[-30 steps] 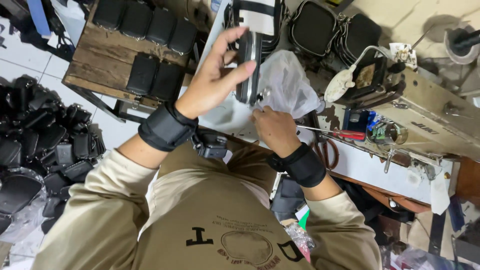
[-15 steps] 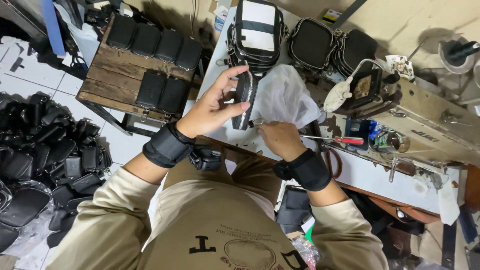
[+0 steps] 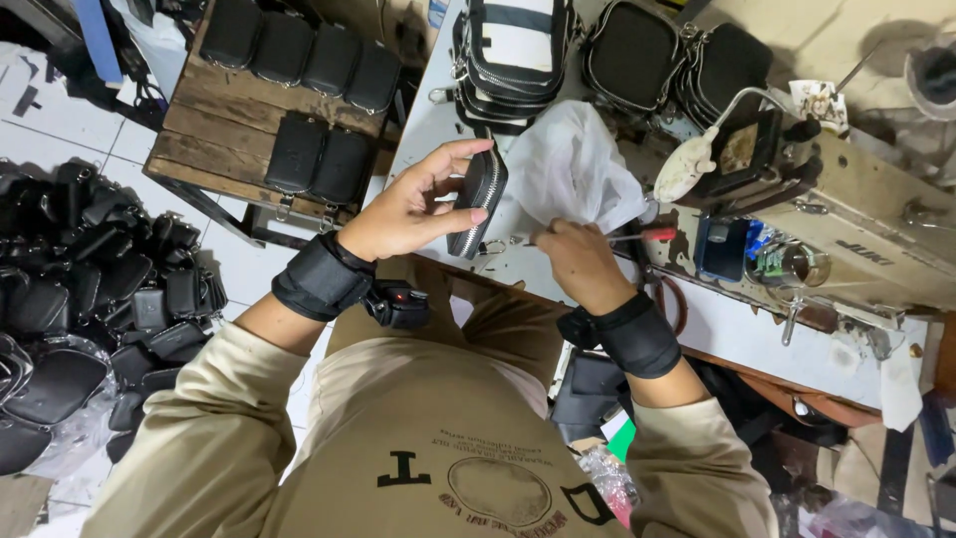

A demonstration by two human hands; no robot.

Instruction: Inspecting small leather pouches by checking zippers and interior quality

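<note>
My left hand [image 3: 413, 204] holds a small black zippered pouch [image 3: 480, 199] upright by its edge, just over the near side of the white worktable [image 3: 423, 120]. My right hand [image 3: 578, 261] is closed around a thin red-handled tool [image 3: 637, 235] that lies across the table, its tip pointing toward the pouch's lower end. Directly behind the pouch lies a crumpled white plastic bag [image 3: 573, 169]. Both wrists wear black bands.
Larger black bags [image 3: 632, 55] and a black-and-white bag [image 3: 513, 50] line the far table. A sewing machine [image 3: 836, 229] stands at the right. A wooden stand [image 3: 224, 130] at the left carries several finished pouches. More pouches are heaped on the floor [image 3: 70, 299].
My left hand has lowered the pouch and brought it nearer the table edge. My right hand shifted slightly right, still on the tool. The view tilted downward.
</note>
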